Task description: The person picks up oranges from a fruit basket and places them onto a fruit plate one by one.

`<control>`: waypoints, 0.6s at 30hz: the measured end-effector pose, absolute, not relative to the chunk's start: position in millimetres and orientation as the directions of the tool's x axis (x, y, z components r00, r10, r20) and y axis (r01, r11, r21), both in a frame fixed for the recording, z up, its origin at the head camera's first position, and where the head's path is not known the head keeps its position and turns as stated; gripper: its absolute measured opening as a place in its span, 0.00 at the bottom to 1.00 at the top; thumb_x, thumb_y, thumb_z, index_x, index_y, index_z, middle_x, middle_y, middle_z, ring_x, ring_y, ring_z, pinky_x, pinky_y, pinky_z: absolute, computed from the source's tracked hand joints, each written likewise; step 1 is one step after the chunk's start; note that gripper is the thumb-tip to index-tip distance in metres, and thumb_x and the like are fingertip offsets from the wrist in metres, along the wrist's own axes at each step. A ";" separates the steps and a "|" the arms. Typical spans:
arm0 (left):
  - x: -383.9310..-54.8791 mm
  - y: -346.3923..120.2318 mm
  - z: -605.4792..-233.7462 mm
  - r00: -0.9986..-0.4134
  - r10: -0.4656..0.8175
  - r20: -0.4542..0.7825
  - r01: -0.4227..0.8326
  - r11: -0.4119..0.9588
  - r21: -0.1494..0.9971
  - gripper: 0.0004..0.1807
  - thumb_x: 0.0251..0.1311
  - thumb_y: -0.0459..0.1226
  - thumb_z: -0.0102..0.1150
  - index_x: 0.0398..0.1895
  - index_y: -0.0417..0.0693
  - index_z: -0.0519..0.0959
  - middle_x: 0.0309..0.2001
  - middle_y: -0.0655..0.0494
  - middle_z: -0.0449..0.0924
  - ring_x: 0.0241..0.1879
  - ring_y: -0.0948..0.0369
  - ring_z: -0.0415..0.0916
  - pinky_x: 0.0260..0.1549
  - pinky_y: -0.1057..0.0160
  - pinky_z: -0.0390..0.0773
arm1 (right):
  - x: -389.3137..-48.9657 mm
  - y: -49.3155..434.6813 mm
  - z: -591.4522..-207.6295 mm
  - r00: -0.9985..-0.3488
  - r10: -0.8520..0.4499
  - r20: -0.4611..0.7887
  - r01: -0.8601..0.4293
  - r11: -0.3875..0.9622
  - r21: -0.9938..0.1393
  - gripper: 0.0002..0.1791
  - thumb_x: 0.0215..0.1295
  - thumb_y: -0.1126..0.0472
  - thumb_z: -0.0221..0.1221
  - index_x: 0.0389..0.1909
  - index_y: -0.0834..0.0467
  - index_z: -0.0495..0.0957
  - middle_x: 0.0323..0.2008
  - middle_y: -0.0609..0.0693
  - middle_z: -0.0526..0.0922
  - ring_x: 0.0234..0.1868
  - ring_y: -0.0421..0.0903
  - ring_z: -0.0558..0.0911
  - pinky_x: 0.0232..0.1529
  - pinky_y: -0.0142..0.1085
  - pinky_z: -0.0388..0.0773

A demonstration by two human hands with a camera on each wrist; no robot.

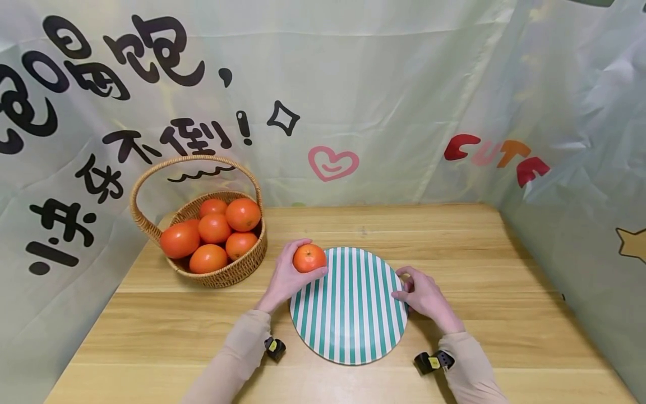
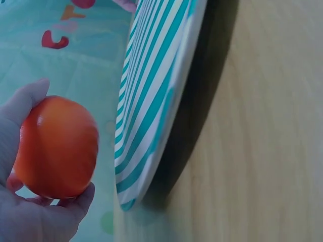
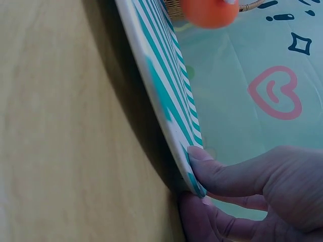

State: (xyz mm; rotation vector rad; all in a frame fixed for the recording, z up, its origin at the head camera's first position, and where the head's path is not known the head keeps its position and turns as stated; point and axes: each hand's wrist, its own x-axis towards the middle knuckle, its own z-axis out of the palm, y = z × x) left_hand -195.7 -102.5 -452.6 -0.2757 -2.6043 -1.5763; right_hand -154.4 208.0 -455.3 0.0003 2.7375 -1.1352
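An orange fruit, apparently a mandarin [image 1: 309, 258], is gripped by my left hand [image 1: 291, 276] over the upper left part of a round plate [image 1: 348, 314] with green and white stripes. In the left wrist view the thumb and fingers curl round the orange fruit [image 2: 58, 146], beside the plate's rim [image 2: 166, 108]. My right hand [image 1: 426, 294] pinches the plate's right edge. The right wrist view shows the thumb [image 3: 217, 171] on top of the rim and fingers beneath it. Part of the left hand's fingers is hidden behind the fruit.
A wicker basket [image 1: 237, 273] with a tall arched handle stands at the back left of the wooden table [image 1: 454, 235], holding several orange fruits [image 1: 214, 228]. Printed cloth [image 1: 393, 112] hangs behind the table and along its sides. Each wrist wears a small black camera [image 1: 275, 348].
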 end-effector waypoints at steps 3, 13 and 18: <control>-195.8 -99.6 -454.5 -0.978 0.126 0.165 0.204 0.437 0.876 0.39 0.48 0.47 0.78 0.64 0.52 0.73 0.61 0.50 0.74 0.55 0.50 0.74 0.51 0.47 0.79 | -154.4 208.1 -455.3 -0.984 -0.070 -0.163 0.066 0.710 -0.701 0.28 0.62 0.65 0.67 0.62 0.66 0.71 0.29 0.53 0.74 0.21 0.44 0.73 0.22 0.34 0.72; -196.7 -88.3 -459.0 -0.978 0.176 0.111 0.179 0.435 0.882 0.39 0.51 0.49 0.75 0.66 0.50 0.72 0.62 0.49 0.74 0.56 0.49 0.72 0.50 0.49 0.79 | -154.0 208.1 -455.7 -0.985 -0.069 -0.157 0.063 0.708 -0.703 0.28 0.61 0.65 0.68 0.61 0.66 0.71 0.29 0.53 0.74 0.21 0.44 0.74 0.22 0.34 0.72; -197.6 -84.5 -459.8 -0.979 0.180 0.096 0.166 0.430 0.888 0.38 0.52 0.48 0.75 0.66 0.51 0.73 0.62 0.51 0.73 0.56 0.50 0.71 0.50 0.50 0.78 | -154.2 208.0 -455.0 -0.986 -0.072 -0.153 0.058 0.705 -0.707 0.28 0.62 0.64 0.68 0.61 0.66 0.71 0.29 0.53 0.74 0.21 0.44 0.73 0.22 0.34 0.72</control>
